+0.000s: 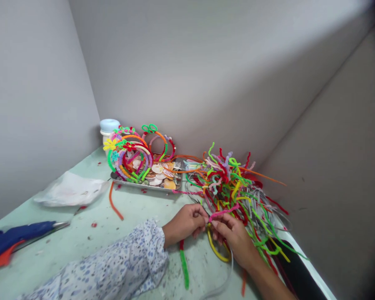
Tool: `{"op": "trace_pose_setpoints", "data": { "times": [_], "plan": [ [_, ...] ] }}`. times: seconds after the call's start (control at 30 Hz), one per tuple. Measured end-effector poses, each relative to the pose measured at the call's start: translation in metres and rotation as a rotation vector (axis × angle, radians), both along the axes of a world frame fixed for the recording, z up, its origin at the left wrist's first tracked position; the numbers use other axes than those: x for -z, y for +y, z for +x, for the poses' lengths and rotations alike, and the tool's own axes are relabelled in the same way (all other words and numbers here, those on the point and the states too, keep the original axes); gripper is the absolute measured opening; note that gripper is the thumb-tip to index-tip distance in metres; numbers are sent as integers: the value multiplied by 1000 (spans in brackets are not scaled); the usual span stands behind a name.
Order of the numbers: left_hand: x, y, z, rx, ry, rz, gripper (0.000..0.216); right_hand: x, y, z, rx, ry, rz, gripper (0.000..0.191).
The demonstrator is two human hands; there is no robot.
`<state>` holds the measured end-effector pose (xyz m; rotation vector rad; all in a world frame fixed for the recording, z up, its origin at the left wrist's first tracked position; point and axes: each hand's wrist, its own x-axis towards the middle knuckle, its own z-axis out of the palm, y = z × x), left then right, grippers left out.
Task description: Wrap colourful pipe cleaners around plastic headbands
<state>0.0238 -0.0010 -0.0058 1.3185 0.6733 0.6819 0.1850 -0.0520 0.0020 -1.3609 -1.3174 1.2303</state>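
My left hand (187, 221) and my right hand (234, 237) meet over the front of the table, fingers closed in a pinch. Between the fingertips is a pink pipe cleaner (224, 212), its free end pointing up to the right over my right hand. A yellow fuzzy curved band (218, 251) hangs in a loop below the pinch, and the left fingers are at its upper end. A green pipe cleaner (184, 268) with a red end lies below my left wrist. My fingers hide the joint itself.
A metal tray (146, 186) holds fuzzy headbands (134, 156) and paper cutouts (158, 168). Behind stands a blue-lidded jar (109, 125). Right, pipe cleaners (225, 175) are heaped beside grey bands (262, 198). Left are a plastic bag (71, 189) and blue-and-orange glue gun (21, 235).
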Motion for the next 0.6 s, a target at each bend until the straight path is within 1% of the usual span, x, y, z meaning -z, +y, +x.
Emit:
{"op": "trace_pose_setpoints", "data": {
  "times": [0.17, 0.33, 0.6],
  "plan": [
    [-1, 2, -1, 25, 31, 11, 17, 0, 0, -3, 52, -59, -16, 23],
    [0, 3, 0, 28, 41, -35, 14, 4, 1, -2, 27, -89, 12, 21],
    [6, 4, 3, 6, 41, -79, 12, 7, 1, -3, 75, -158, 24, 21]
  ]
}}
